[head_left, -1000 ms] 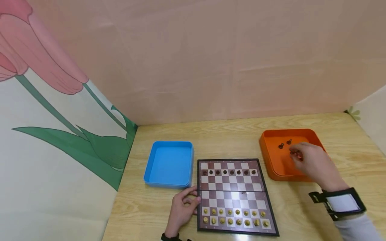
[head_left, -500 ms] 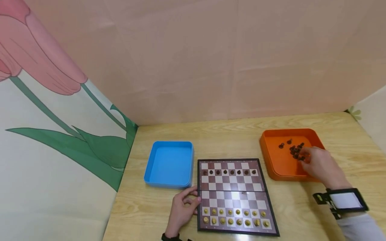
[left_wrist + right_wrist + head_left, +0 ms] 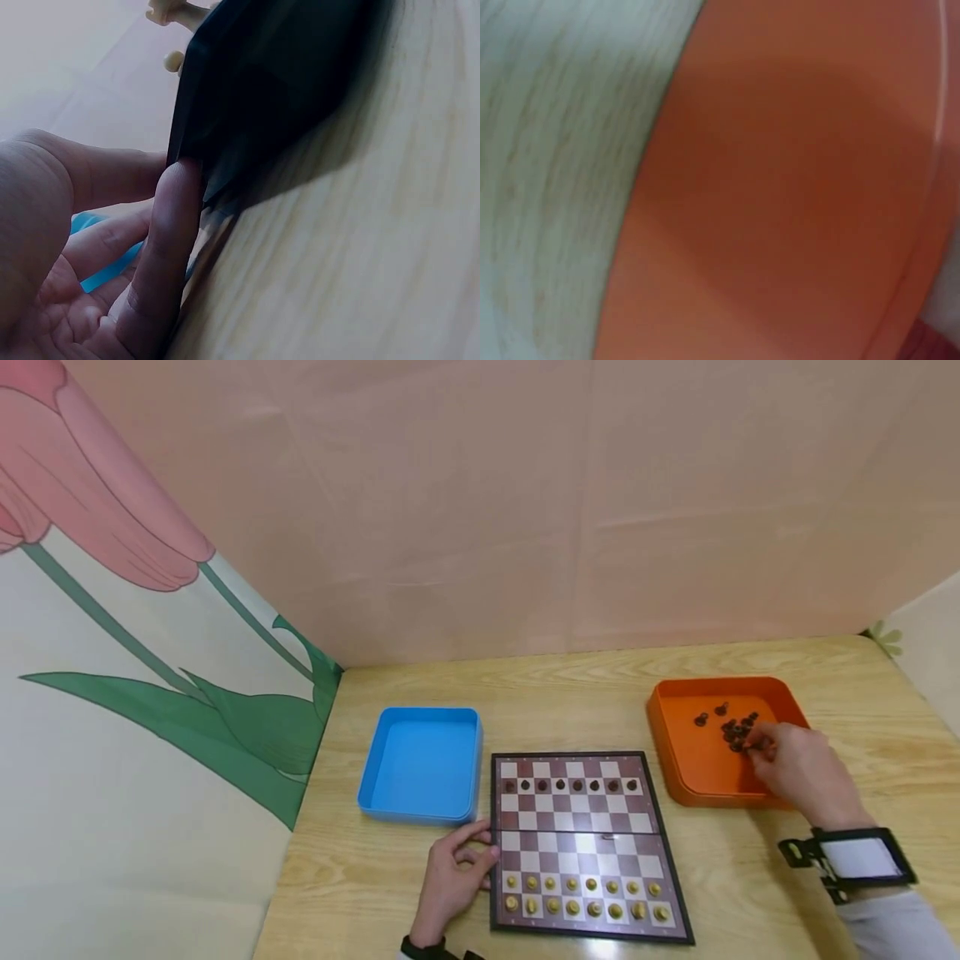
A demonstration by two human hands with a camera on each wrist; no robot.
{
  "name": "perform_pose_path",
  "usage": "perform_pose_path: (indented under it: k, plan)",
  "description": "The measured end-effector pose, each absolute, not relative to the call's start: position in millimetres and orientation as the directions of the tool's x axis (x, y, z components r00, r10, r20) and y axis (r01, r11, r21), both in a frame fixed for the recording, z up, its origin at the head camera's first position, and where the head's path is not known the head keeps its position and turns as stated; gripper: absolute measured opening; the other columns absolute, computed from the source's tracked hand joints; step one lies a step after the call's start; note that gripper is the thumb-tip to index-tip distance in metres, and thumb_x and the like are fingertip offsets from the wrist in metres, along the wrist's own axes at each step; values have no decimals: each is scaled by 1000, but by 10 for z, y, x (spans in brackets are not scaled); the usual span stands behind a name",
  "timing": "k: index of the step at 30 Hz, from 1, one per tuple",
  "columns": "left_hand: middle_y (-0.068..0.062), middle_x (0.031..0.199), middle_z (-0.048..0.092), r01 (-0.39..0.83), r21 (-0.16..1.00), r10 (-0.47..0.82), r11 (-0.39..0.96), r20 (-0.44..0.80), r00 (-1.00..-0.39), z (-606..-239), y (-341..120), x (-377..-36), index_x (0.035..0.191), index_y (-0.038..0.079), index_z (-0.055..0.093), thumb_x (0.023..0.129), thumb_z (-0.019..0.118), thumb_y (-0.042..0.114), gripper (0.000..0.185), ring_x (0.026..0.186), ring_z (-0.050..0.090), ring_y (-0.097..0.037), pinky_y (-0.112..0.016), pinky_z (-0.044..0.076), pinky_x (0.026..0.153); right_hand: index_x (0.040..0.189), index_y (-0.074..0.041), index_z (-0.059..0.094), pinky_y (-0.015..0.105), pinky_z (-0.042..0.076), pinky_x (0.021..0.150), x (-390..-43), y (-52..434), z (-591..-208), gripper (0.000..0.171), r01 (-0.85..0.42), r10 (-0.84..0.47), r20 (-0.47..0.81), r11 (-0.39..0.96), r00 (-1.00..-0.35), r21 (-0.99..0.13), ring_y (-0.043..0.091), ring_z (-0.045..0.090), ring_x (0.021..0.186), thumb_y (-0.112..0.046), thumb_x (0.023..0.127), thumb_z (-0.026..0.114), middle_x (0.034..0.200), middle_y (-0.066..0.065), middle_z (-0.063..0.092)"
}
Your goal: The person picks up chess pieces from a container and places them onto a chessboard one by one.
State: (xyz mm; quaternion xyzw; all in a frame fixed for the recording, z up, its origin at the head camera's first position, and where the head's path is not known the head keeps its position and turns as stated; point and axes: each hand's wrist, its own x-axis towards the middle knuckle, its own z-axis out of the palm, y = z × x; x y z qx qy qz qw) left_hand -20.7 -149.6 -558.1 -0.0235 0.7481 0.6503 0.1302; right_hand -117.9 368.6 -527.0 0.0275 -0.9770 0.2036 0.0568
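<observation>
Left hand (image 3: 90, 255) fingers against chessboard (image 3: 277, 90) edge, head view vaguer.

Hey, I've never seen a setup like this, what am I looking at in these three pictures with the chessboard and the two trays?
A person works with bare hands, filmed by three cameras. The wide picture comes from a head camera looking down at a wooden table. The two blurry close-ups come from cameras strapped to each wrist. On the table lie a small chessboard with pale and dark pieces set out, a blue tray and an orange tray holding a heap of dark pieces. The left hand touches the board's edge. The right hand reaches into the orange tray at the heap; whether it grips a piece cannot be seen.
</observation>
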Motion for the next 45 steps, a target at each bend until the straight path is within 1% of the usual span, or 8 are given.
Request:
perform_pose_path:
  k: [6,13,18,26,30,33,38,45]
  plan:
    - [-14,117,71,-216,963,131,160,-238,-962,-5588,-1489,-211,140,5,69,96,80,10,46,68,69,-9,-31,67,55,102,5,69,28,39,41,-1149,3620,-5172,18,-70,-19,131,914,-991,-400,19,55,55,-2,87,77,72,13,67]
    - [-14,118,71,-216,961,125,173,-239,-963,-5597,-1500,-208,140,6,69,96,80,11,46,67,69,-10,-31,67,55,99,3,75,24,45,45,-1099,3377,-5019,17,-122,-33,215,901,-976,-417,25,65,64,-2,85,83,88,23,74]
    - [-14,118,71,-231,958,124,170,-253,-960,-5600,-1501,-207,140,5,68,96,80,11,47,70,70,-11,-31,67,56,96,0,77,20,48,51,-1067,3186,-4933,16,-172,-69,254,895,-965,-411,23,66,69,-2,83,86,89,18,76]
    - [-13,119,71,-210,961,125,179,-234,-964,-5574,-1497,-235,141,6,68,96,79,10,46,69,70,-10,-30,66,55,97,-3,77,20,43,43,-1035,2850,-4791,17,-261,-123,329,872,-936,-415,17,58,63,-2,83,86,95,19,76]
    - [-13,119,71,-222,959,118,174,-244,-963,-5557,-1507,-233,141,6,68,95,80,9,47,69,70,-11,-31,66,55,97,-6,77,20,46,47,-1037,2636,-4776,16,-297,-156,350,870,-924,-395,17,59,65,-4,84,86,94,14,76]
    - [-13,118,71,-230,959,115,168,-251,-961,-5559,-1508,-216,141,6,69,95,80,10,47,70,70,-12,-31,67,55,98,-7,77,20,48,50,-1031,2492,-4820,15,-299,-167,331,865,-929,-403,19,59,67,-5,86,86,93,10,75]
    - [-14,118,71,-233,958,116,164,-254,-960,-5580,-1498,-199,141,5,68,95,81,11,47,71,71,-12,-32,67,56,100,-7,78,21,50,52,-1020,2346,-4928,15,-303,-186,289,846,-939,-438,17,56,70,-6,87,86,92,9,72]
    - [-14,118,71,-234,956,119,175,-257,-959,-5593,-1491,-214,141,6,68,96,80,13,47,72,72,-12,-31,68,57,97,-11,78,20,44,51,-1048,2256,-5060,15,-319,-205,292,846,-934,-426,15,54,66,-8,86,89,86,3,70]
